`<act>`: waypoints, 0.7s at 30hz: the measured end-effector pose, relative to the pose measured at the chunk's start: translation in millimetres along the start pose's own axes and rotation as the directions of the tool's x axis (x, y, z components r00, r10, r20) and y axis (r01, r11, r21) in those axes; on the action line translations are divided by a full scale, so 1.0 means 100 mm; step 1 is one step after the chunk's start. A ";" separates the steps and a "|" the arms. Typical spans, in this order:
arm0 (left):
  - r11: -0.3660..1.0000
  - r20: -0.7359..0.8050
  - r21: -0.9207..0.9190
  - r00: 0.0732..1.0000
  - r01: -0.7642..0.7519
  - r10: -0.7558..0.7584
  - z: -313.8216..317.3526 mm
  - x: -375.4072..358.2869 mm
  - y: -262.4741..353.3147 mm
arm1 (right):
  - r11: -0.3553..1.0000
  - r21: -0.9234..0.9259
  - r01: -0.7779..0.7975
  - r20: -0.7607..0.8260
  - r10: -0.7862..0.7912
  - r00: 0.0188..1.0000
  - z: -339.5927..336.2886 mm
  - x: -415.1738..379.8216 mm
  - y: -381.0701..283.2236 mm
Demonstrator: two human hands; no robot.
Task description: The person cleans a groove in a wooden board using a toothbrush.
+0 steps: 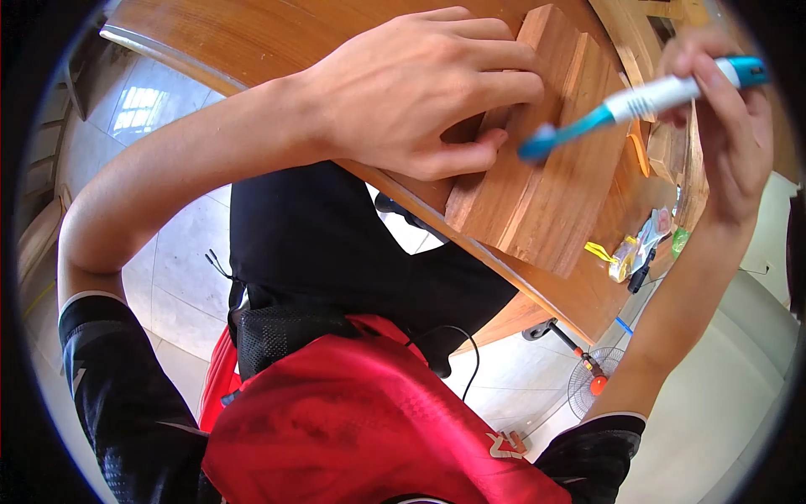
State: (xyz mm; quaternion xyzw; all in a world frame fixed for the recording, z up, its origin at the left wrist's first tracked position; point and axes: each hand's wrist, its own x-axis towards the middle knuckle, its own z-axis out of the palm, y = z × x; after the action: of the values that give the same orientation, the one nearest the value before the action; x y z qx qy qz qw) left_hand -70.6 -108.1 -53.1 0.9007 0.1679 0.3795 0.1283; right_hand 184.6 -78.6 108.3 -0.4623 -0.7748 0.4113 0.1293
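Observation:
My left hand (432,88) lies over the left edge of a long brown wooden block (554,193). Its fingers are bent and their tips rest on the wood, with the thumb apart from them lower down. A lengthwise step runs along the block's top. In my right hand (726,126) is a white and teal toothbrush (655,99), gripped around its thick handle. The blue brush head points left, over the block, and is slightly blurred. Part of the block's far left side is hidden behind my left fingers.
The block sits on a wooden table (201,34) whose near edge runs diagonally. To the right are small colourful packets (655,227), a yellow strap (598,252) and a black pen-like item (642,273). Wooden pieces (667,151) stand behind. A fan (592,382) is on the floor.

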 end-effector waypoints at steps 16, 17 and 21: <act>0.987 0.096 -0.151 0.992 -0.062 0.077 -0.07 0.00 0.02 | 0.913 -0.317 0.257 -0.553 -0.398 0.732 0.60 -1.36 -0.08; 0.985 0.109 -0.165 0.991 -0.054 0.073 -0.06 0.01 0.03 | 0.928 -0.310 0.207 -0.597 -0.359 0.717 0.82 -1.44 -0.08; 0.990 0.157 -0.139 0.987 -0.002 0.025 0.03 0.04 0.19 | 0.984 -0.171 0.038 -0.786 -0.160 0.597 1.63 -1.82 -0.09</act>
State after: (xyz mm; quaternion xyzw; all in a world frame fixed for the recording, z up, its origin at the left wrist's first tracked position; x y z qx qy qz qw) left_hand -61.6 -124.3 -45.4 0.9182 0.1243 0.3181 0.2007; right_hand 182.8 -315.1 45.3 -0.5611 -0.6864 0.1002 0.4516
